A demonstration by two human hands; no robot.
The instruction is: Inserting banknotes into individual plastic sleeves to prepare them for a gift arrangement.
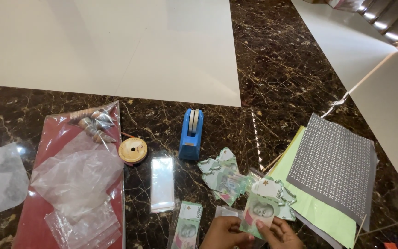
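At the bottom edge my left hand (224, 233) and my right hand (279, 234) together pinch a green banknote (260, 210) inside a clear sleeve, held upright between them. Just beyond it lies a loose pile of folded green banknotes (223, 176) in clear wrappers. Another flat banknote (187, 225) rests left of my left hand. A stack of clear plastic sleeves (162, 183) lies further left.
A blue tape dispenser (190, 134) stands mid-floor, a wooden spool (133, 151) beside it. Left: a red sheet (38, 207) with crumpled plastic bags and several cone shells (95, 124). Right: grey patterned paper (332, 166) over green paper (314, 207). Dark marble floor and white tiles surround.
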